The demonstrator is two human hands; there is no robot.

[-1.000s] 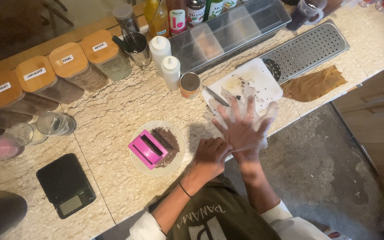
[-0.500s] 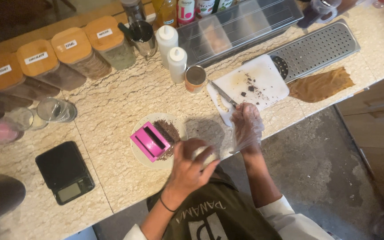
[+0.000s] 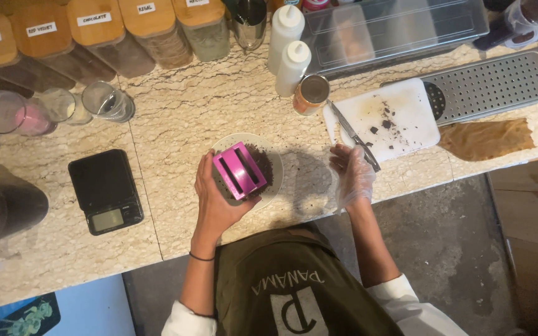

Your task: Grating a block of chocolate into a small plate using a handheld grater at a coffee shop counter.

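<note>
My left hand grips a pink box-shaped mould with two slots. The mould sits tilted on a white plate that holds dark brown crumbs. My right hand wears a clear glove and hovers with fingers spread at the near edge of a white cutting board. A knife lies on that board, its handle just beside my right fingertips. Dark crumbs are scattered on the board.
A black digital scale lies left of the plate. Two white squeeze bottles, a small tin, glasses and lidded jars stand behind. A perforated metal tray and a brown cloth lie at right.
My hands have parted. The left hand moved onto the pink mould and took hold of it, while the gloved right hand moved right toward the knife on the cutting board.
</note>
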